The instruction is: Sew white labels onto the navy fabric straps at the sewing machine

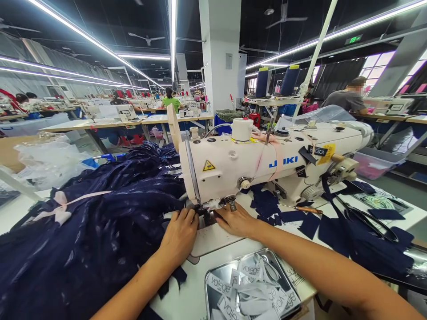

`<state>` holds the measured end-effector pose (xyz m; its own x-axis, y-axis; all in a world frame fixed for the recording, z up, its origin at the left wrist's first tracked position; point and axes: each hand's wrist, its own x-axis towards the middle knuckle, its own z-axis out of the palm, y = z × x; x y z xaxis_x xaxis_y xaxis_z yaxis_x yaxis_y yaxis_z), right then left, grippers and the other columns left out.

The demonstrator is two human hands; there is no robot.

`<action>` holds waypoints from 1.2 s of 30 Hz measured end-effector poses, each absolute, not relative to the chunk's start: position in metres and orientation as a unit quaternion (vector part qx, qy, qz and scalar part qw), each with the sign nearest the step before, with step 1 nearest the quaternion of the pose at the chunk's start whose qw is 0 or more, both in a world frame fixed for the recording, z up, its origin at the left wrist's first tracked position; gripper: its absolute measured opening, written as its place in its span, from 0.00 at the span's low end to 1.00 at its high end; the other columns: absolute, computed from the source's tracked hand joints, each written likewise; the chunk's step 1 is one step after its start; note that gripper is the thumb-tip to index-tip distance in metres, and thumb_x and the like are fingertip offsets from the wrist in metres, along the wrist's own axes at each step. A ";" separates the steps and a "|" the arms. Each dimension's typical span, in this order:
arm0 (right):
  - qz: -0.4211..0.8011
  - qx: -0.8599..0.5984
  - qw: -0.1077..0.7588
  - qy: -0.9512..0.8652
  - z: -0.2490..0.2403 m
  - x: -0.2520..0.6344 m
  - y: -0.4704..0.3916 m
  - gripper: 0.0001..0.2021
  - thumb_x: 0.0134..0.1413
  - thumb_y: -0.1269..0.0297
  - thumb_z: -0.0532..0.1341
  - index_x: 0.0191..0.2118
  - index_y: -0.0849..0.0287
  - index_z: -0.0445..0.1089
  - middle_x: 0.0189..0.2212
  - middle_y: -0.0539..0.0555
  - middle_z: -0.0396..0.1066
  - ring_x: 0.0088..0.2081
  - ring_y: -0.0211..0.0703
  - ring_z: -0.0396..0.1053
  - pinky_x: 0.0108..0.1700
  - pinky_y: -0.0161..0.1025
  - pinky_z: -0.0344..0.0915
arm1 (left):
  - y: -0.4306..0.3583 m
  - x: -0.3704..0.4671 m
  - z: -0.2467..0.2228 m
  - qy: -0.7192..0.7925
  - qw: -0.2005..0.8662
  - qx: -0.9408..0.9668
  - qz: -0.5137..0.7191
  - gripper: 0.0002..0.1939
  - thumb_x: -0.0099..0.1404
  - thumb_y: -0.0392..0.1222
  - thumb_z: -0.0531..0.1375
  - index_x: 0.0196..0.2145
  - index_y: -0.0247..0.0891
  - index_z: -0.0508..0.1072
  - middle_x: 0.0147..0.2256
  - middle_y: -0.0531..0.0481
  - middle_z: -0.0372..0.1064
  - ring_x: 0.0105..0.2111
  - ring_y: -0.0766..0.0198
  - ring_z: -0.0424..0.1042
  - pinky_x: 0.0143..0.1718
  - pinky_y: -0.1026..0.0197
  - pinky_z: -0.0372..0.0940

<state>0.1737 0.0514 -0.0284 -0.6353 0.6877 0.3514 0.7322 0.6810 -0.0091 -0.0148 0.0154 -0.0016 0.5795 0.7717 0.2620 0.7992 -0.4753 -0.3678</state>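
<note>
A white sewing machine (230,164) stands across the table. My left hand (182,231) is just left of its needle area, fingers curled down at a dark piece of fabric beside the large navy fabric pile (110,231). On the other side of the needle, my right hand (236,220) lies low on the machine bed (213,242), its fingertips partly hidden under the machine head. What the fingers of either hand press or grip is too small to make out. In front of the bed sits a metal tray (208,289) holding several white printed labels (250,293).
Navy scraps (263,202), a wooden-handled tool (308,210) and black scissors (370,222) lie on the right of the table. Clear plastic bags (50,155) are at the left. Thread cones (289,81) stand behind. Other people sit at machines farther off.
</note>
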 end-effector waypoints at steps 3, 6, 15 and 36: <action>-0.086 -0.401 0.132 -0.902 -0.020 0.172 0.048 0.15 0.55 0.62 0.52 0.44 0.67 0.66 0.37 0.63 0.67 0.42 0.51 0.63 0.46 0.46 0.57 | 0.011 -0.008 0.000 -0.515 0.246 -0.821 -0.007 0.15 0.56 0.29 0.51 0.40 0.30 0.71 0.32 0.39 0.69 0.33 0.52 0.67 0.32 0.52 0.60; -0.083 -0.384 0.081 -0.916 -0.007 0.173 0.037 0.14 0.54 0.62 0.54 0.40 0.69 0.67 0.35 0.63 0.67 0.41 0.50 0.63 0.48 0.47 0.55 | 0.015 -0.007 0.000 -0.537 0.239 -0.809 -0.022 0.17 0.55 0.31 0.52 0.43 0.34 0.70 0.35 0.38 0.69 0.35 0.50 0.67 0.35 0.49 0.59; -0.078 -0.301 0.082 -0.947 -0.012 0.190 0.026 0.10 0.46 0.77 0.55 0.37 0.66 0.66 0.36 0.57 0.65 0.39 0.45 0.62 0.46 0.40 0.58 | 0.033 -0.010 -0.002 -0.481 0.205 -0.850 -0.060 0.17 0.54 0.32 0.53 0.41 0.39 0.70 0.40 0.42 0.69 0.44 0.51 0.64 0.48 0.45 0.54; -0.118 -0.278 0.122 -0.945 -0.025 0.177 0.030 0.06 0.50 0.78 0.53 0.29 0.64 0.65 0.31 0.55 0.64 0.33 0.42 0.61 0.35 0.37 0.59 | 0.036 -0.011 -0.002 -0.480 0.192 -0.854 -0.060 0.13 0.55 0.32 0.51 0.37 0.37 0.71 0.35 0.43 0.69 0.42 0.52 0.65 0.46 0.47 0.55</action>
<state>0.1770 0.0297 -0.0250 -0.8154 0.4966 0.2974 0.5547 0.8173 0.1559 -0.0105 0.0360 -0.0021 0.5313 0.7971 0.2870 0.8432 -0.4648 -0.2700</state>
